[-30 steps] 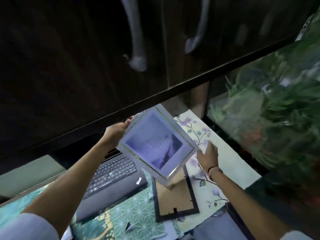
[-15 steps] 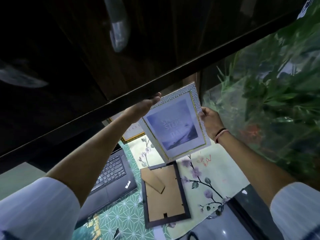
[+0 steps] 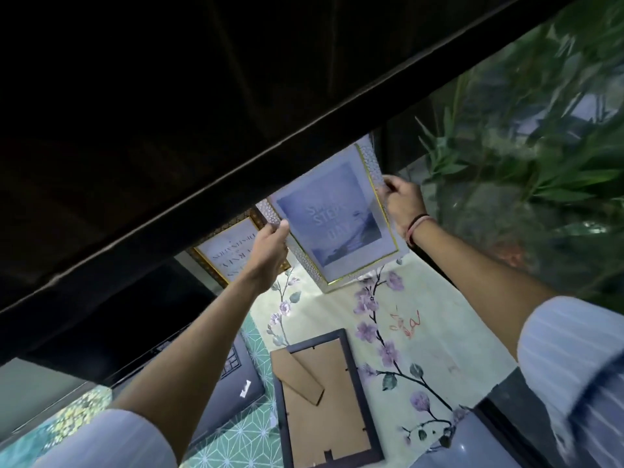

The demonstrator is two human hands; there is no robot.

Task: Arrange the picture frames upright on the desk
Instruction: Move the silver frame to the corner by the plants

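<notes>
A gold-edged frame (image 3: 233,255) stood at left. The left hand (image 3: 270,243) and right hand (image 3: 401,201) pinched opposite edges of a glossy, white textured frame (image 3: 332,221), tilted above floral cloth (image 3: 439,332). A brown cardboard-backed frame (image 3: 324,403) lay face-down.

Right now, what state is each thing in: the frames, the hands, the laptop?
White frame: held at both side edges, tilted, bottom edge at the cloth.
Gold frame: standing behind, text upside down.
Black frame: lying face down, backing up.
Left hand: gripping the white frame.
Right hand: gripping the white frame.
Laptop: open.
</notes>
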